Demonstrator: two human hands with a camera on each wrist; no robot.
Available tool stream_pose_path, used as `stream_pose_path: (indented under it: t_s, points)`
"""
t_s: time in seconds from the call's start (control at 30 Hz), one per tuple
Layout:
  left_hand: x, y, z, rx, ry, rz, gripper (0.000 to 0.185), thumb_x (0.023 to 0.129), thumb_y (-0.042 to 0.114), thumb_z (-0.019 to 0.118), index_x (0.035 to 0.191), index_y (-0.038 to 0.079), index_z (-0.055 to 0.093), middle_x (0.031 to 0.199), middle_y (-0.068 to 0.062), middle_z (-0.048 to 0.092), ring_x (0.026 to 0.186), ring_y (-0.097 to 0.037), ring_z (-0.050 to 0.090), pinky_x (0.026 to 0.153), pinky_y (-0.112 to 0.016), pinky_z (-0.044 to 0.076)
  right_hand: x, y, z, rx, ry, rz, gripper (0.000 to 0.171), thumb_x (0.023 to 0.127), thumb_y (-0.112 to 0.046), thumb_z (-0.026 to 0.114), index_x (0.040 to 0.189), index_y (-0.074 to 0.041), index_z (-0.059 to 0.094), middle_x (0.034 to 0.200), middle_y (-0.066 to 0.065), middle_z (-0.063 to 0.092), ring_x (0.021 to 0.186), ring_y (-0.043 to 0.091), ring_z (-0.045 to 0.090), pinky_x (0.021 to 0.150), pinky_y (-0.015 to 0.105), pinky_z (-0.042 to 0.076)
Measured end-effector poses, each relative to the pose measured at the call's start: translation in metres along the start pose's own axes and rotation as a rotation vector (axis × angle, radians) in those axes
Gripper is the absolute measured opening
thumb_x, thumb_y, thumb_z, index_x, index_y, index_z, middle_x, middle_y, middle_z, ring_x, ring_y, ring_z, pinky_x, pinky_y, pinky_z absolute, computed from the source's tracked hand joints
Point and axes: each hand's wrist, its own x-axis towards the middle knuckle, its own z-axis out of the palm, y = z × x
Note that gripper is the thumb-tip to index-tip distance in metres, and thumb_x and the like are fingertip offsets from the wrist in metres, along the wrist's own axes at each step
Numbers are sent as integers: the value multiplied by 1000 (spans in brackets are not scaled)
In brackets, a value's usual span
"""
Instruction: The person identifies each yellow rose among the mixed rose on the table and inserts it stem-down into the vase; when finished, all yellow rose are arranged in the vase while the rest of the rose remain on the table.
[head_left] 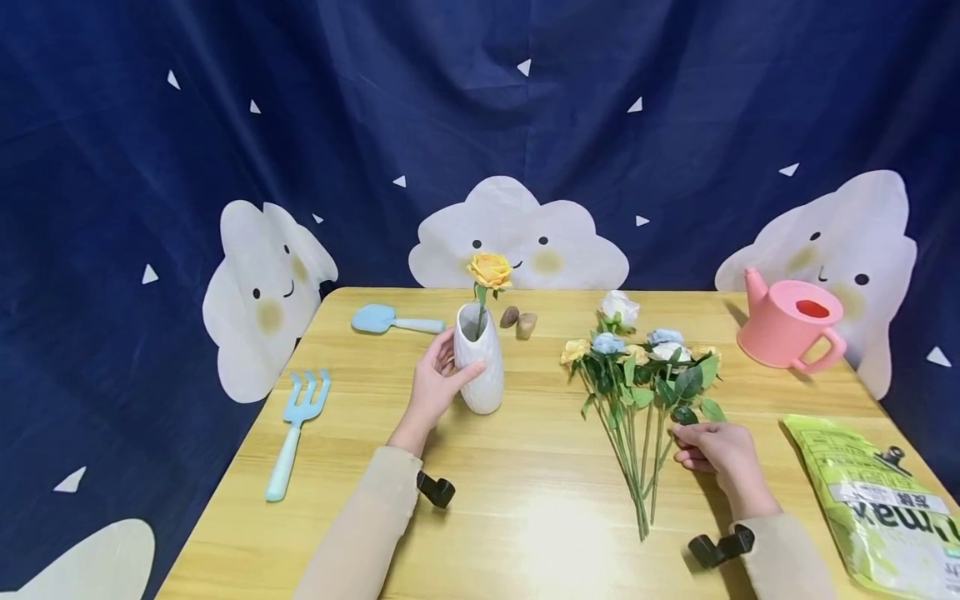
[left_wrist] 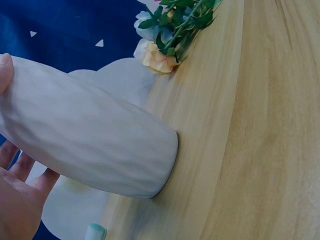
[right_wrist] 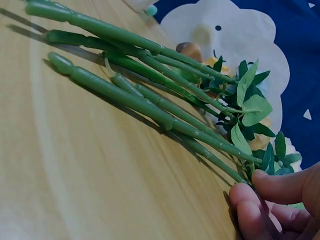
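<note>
The left hand (head_left: pixel 437 385) has its fingers curled round a white vase (head_left: pixel 483 375), which stands on the worktop (head_left: pixel 540 467) toward the far edge, a yellow rose (head_left: pixel 491 272) in its mouth. Nearer the right edge, the right hand's (head_left: pixel 723 458) fingers pinch a stem (right_wrist: pixel 267 220) beside a bunch of flowers (head_left: pixel 637 375). A pink watering can (head_left: pixel 783 329) sits by the far right corner, a blue fork (head_left: pixel 295 425) along the left edge.

Head view: bright; white glare washes out the near middle of the worktop (head_left: pixel 566 537). Both wrist views dimmer, colours muted. Right wrist: stems (right_wrist: pixel 120 98) cast dark shadows. Left wrist: vase (left_wrist: pixel 95 130) greyish, softly shaded.
</note>
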Motion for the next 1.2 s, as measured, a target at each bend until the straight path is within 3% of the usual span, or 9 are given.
stream_pose_path:
  t_s: [0.17, 0.37, 0.6, 0.87, 1.2]
  points:
    - [-1, 2, 0, 5, -2, 2, 64, 78, 7, 75, 134, 3, 45, 129, -16, 52, 116, -28, 49, 100, -43, 37, 2, 0, 2, -20, 7, 6, 28, 84, -7, 67, 98, 15, 58, 63, 6, 62, 53, 16, 64, 54, 28, 55]
    - [-1, 1, 1, 15, -11, 4, 64, 79, 8, 75, 135, 4, 44, 130, -16, 51, 117, -28, 49, 99, -44, 37, -2, 2, -7, 114, -33, 20, 6, 85, -4, 64, 86, 0, 68, 66, 6, 66, 59, 15, 66, 58, 26, 55]
    - [-1, -1, 0, 15, -4, 1, 64, 78, 9, 75, 134, 5, 44, 129, -15, 52, 116, -27, 49, 99, -43, 38, -4, 7, -12, 232, -64, 3, 13, 86, -4, 64, 77, -13, 69, 71, 5, 69, 65, 15, 67, 64, 26, 55]
    - [-1, 0, 0, 12, 0, -4, 65, 78, 9, 75, 135, 3, 43, 130, -16, 51, 116, -27, 49, 99, -42, 38, -5, 7, -17, 363, 39, -45, 20, 84, 0, 65, 71, -15, 70, 69, 3, 68, 61, 13, 65, 62, 26, 55]
    - [0, 2, 0, 10, -3, 8, 64, 78, 8, 75, 135, 4, 44, 131, -16, 51, 118, -27, 48, 100, -42, 37, -11, -1, -32, 447, 210, -135, 23, 83, 1, 66, 68, -16, 71, 65, 0, 67, 57, 13, 66, 55, 25, 54]
